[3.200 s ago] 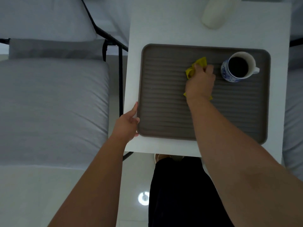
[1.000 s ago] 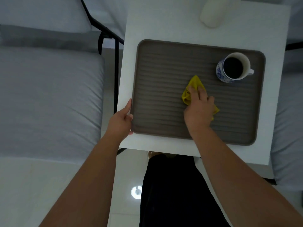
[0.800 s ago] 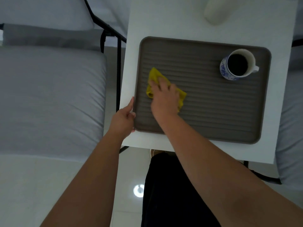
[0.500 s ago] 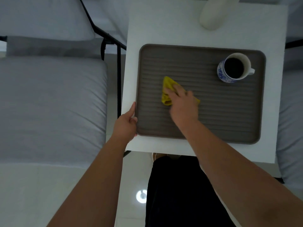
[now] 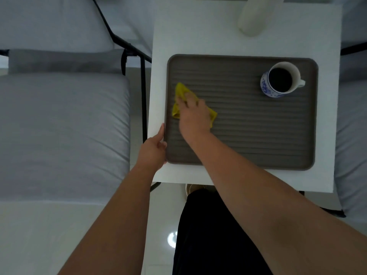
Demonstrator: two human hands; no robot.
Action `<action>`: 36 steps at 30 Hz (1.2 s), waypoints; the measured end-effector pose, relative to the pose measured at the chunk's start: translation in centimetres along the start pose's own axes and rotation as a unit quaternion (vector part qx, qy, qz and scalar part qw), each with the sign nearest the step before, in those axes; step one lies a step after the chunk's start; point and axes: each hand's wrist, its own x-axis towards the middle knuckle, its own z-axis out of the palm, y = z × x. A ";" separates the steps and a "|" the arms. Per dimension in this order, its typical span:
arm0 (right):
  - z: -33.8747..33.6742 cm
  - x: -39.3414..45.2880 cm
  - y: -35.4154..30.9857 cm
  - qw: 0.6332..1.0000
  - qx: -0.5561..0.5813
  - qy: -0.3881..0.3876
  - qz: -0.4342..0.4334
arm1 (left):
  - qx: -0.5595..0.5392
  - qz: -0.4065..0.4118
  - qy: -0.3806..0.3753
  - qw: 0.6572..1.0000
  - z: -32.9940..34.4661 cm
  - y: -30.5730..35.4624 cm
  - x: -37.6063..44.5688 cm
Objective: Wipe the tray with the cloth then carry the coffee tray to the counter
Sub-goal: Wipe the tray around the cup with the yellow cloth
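Note:
A brown ribbed tray [image 5: 248,135] lies on a small white table [image 5: 198,36]. Near the tray's far right corner stands a blue-and-white cup [image 5: 280,80] of dark coffee. My right hand [image 5: 193,114] lies flat on a crumpled yellow cloth [image 5: 179,90] and presses it onto the tray's left part, close to the left rim. Most of the cloth is hidden under the hand. My left hand [image 5: 153,151] holds the tray's left rim near the front corner, with the thumb laid along the rim.
A cream rounded object [image 5: 252,16] stands at the table's far edge. A grey cushioned seat [image 5: 59,126] with a black metal frame [image 5: 143,96] sits close on the left. Another grey cushion [image 5: 351,135] borders the table's right side. My dark-clothed legs are below the front edge.
My right hand has slid the cloth left from the tray's middle to its left rim. Left hand, tray and cup keep their places.

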 end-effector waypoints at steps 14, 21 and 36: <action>0.5 -9.6 15.6 0.996 -0.063 0.055 -0.021 | 0.004 0.007 0.016 1.000 0.3 0.0 -0.5; -0.8 -13.0 21.4 0.956 0.068 0.122 0.260 | -0.001 -0.014 0.018 1.000 0.5 0.3 -0.6; 4.5 -9.2 -0.8 0.994 0.046 -0.070 -0.073 | -0.057 -0.051 0.009 0.997 0.7 0.1 0.0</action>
